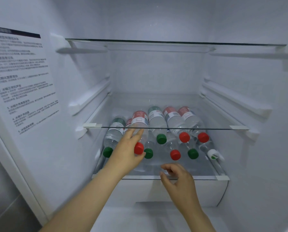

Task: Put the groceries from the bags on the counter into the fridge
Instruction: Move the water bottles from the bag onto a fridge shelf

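Note:
I look into an open fridge. Several clear water bottles with red or green caps lie stacked on the lower glass shelf (207,178), caps toward me. My left hand (128,149) grips a red-capped bottle (140,124) with a red label, holding it on top of the pile at the left. My right hand (176,178) hovers at the shelf's front edge, fingers loosely curled, holding nothing. A bottle with a white cap (213,154) lies at the far right of the pile.
A middle glass shelf (198,128) sits just above the bottles, and an upper glass shelf (173,42) higher up. A printed instruction sticker (21,81) covers the left inner wall. A white drawer front (156,190) lies below the bottle shelf.

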Motion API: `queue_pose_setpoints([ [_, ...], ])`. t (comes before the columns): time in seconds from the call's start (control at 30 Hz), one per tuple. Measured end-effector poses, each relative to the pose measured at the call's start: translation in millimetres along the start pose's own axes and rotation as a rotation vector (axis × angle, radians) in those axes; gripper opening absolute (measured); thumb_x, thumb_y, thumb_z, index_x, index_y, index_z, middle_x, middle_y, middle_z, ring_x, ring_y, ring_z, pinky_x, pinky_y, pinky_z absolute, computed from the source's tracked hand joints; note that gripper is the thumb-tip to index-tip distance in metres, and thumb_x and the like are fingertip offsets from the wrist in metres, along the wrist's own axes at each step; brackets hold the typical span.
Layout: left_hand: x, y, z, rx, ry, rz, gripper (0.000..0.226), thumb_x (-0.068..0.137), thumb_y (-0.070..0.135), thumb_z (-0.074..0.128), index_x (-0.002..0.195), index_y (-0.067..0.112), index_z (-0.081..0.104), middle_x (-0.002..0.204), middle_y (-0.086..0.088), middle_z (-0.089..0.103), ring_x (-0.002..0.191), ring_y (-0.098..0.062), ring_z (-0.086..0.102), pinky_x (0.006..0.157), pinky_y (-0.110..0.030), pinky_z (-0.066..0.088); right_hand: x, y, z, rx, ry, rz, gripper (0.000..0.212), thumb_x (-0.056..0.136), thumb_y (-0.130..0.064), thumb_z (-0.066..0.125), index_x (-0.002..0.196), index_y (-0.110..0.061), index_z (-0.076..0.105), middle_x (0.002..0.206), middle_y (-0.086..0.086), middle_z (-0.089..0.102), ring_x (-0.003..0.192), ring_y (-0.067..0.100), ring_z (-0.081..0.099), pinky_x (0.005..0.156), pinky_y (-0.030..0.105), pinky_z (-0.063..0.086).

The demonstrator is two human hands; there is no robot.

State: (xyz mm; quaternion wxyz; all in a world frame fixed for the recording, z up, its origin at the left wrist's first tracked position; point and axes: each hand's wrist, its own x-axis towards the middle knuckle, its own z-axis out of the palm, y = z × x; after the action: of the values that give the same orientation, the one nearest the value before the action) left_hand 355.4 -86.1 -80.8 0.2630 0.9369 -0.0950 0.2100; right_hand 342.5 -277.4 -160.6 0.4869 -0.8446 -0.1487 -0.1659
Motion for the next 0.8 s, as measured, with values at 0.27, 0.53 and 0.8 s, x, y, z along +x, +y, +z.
queue_pose_setpoints([
  [0.27, 10.9, -18.7, -18.1, -0.074, -0.295, -0.005, 0.074, 0.095, 0.031, 0.055, 0.149, 0.045, 0.006, 0.157, 0.022, -0.008, 0.145, -0.005, 0.003, 0.115, -0.023, 0.014, -0.7, -1.5, -1.0, 0.01, 0.008, 0.004, 0.018, 0.083, -0.018, 0.071, 0.094, -0.031, 0.066, 0.093, -0.023, 0.061, 0.091, -0.004, 0.058, 0.073, 0.005, 0.044],
  [0.53, 12.3, -21.2, -7.0, -0.198, -0.029, -0.085, 0.056, 0.092, 0.019, 0.061, 0.143, 0.029, 0.041, 0.153, 0.012, 0.029, 0.139, -0.01, 0.03, 0.11, -0.029, 0.034, 0.6, -1.9, -2.0, 0.034, 0.008, 0.017, 0.016, 0.083, -0.018, 0.072, 0.095, -0.028, 0.068, 0.093, -0.021, 0.063, 0.095, -0.006, 0.056, 0.074, 0.005, 0.044],
  [0.8, 14.0, -18.9, 4.1, -0.11, 0.125, -0.129, 0.045, 0.091, 0.011, 0.061, 0.135, 0.016, 0.053, 0.138, -0.003, 0.052, 0.129, -0.02, 0.046, 0.103, -0.017, 0.028, 0.4, -5.8, -3.2, 0.025, -0.006, 0.055, 0.016, 0.084, -0.021, 0.072, 0.096, -0.03, 0.067, 0.095, -0.022, 0.062, 0.09, -0.007, 0.057, 0.071, 0.005, 0.045],
])
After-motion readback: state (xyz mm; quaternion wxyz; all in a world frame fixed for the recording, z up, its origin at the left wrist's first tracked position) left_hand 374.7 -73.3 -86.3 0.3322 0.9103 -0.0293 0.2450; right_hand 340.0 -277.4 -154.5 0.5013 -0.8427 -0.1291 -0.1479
